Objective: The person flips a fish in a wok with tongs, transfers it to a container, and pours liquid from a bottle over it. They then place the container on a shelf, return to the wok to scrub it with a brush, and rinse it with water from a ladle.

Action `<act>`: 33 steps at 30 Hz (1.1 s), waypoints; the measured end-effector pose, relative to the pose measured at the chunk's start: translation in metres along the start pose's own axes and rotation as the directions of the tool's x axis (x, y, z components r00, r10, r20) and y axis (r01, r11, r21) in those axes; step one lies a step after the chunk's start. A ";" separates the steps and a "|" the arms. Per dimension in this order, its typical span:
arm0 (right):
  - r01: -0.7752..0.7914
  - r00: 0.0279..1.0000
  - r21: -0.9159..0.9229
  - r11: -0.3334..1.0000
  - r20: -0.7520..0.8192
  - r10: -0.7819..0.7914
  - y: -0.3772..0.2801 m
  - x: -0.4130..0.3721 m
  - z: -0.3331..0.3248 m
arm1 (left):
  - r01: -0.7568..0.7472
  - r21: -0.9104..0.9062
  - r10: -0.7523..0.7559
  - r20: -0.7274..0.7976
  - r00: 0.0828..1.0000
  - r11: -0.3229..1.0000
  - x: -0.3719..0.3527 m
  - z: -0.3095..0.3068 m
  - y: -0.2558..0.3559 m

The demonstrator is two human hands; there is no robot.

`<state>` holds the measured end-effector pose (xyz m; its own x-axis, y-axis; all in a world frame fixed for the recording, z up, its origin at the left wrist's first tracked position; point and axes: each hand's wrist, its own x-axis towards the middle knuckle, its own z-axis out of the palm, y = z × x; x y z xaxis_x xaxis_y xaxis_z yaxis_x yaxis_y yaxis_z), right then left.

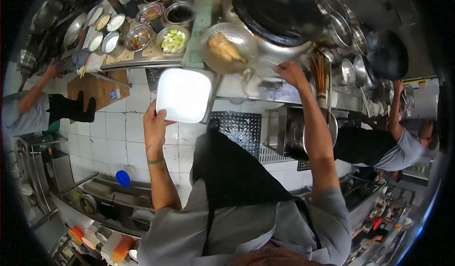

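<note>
My left hand (155,124) grips the near-left edge of a white square plate (184,95), thumb on top; its inner surface is bare. Just beyond the plate, over the counter edge, is a perforated metal strainer (214,59) with a golden-brown fried piece of food (224,47) in it. My right hand (290,73) is closed at the right of the strainer, around what looks like its thin handle. Part of that handle is blurred. A large black wok (272,10) sits on the stove beyond my right hand.
Bowls of ingredients, one with chopped green vegetable (173,40), line the counter at left. Brown sticks (319,71) stand right of my right hand, near metal pots (348,71). Co-workers stand at far left (28,107) and right (393,150). A black mat (237,131) lies on the tiles.
</note>
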<state>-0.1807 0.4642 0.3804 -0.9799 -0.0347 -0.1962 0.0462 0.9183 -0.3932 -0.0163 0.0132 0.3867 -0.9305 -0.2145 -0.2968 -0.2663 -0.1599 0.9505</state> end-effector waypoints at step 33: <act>-0.348 0.838 0.618 0.705 0.542 -0.062 0.019 0.097 0.076 | -0.047 -0.254 -0.060 -0.398 0.915 0.966 -0.032 0.106 -0.021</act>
<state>-0.2604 0.4482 0.2859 -0.7194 -0.2992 -0.6269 0.4929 0.4159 -0.7642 -0.0071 0.1256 0.3857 -0.7356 -0.5705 -0.3653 -0.1496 -0.3891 0.9090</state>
